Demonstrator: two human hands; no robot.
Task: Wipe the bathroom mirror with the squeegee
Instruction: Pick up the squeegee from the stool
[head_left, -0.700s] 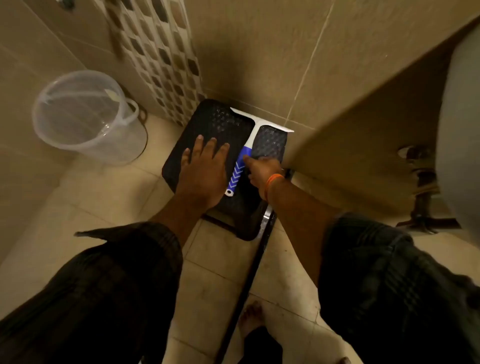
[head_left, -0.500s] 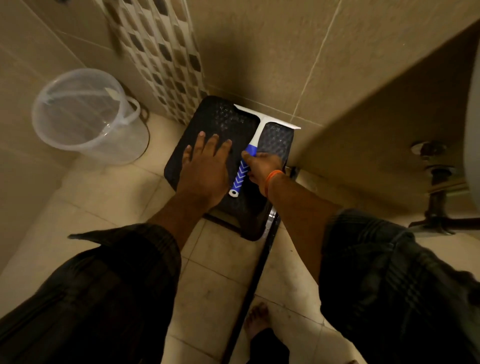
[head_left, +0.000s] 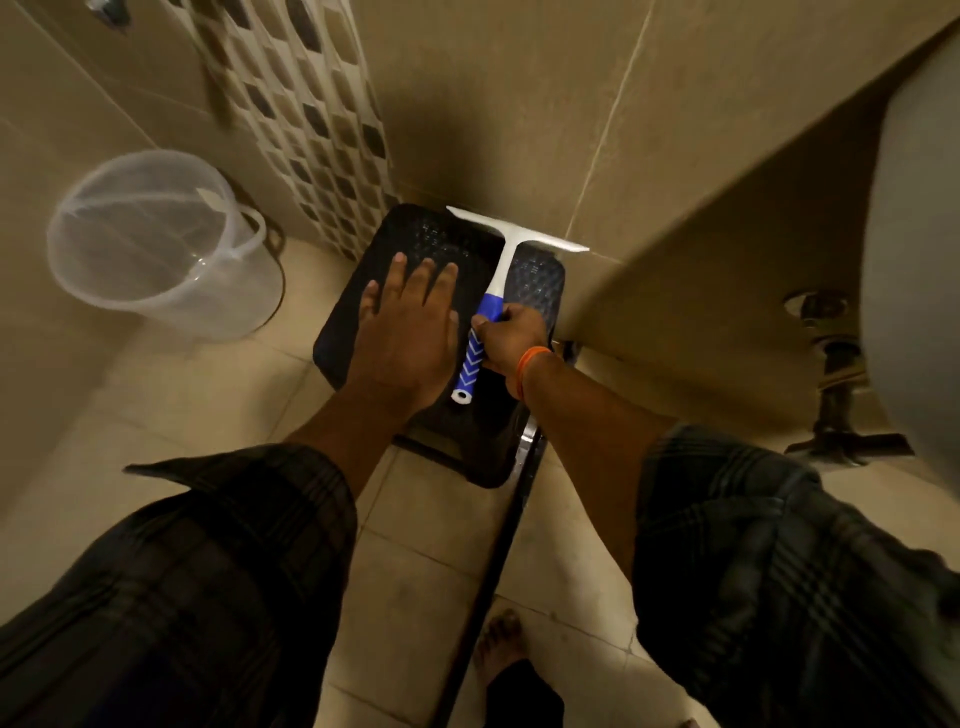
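Head view: your right hand (head_left: 511, 338) curls around the squeegee (head_left: 496, 301) at its ribbed blue grip; your left hand (head_left: 408, 332) lies spread on the black stool (head_left: 431, 234). Expect it light, stiff and grippy there; avoid the thin blade.

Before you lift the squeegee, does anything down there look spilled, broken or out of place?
Nothing stands out. The squeegee lies on the black stool, right hand closing on its handle, left hand flat beside it. The clear bucket stands upright.
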